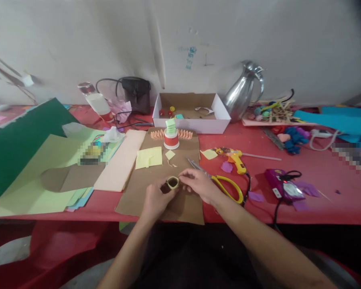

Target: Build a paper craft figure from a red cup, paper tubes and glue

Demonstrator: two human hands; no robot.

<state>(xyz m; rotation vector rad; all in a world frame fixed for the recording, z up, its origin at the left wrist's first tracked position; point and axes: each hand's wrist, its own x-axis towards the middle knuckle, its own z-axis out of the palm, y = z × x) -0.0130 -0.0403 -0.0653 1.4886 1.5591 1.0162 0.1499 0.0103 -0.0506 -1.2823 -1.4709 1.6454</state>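
A small ring-shaped cup with a pale yellow rim (172, 182) is above the brown cardboard (165, 208). My left hand (159, 199) is closed round its left side. The fingers of my right hand (195, 182) are pinched at its right edge, on the rim. Beyond the hands stands a red and white cup (171, 140) with folded green paper on top and folded orange strips at both sides. Yellow paper (149, 157) and a small yellow diamond (170, 154) lie before it. Scissors with yellow handles (228, 186) lie just behind my right hand.
A yellow glue gun (236, 160) and a purple power box (282, 186) with cables lie right. Behind are a white box (192, 125), a steel jug (239, 94) and a black bag (137, 96). Coloured paper sheets (48, 176) cover the left side.
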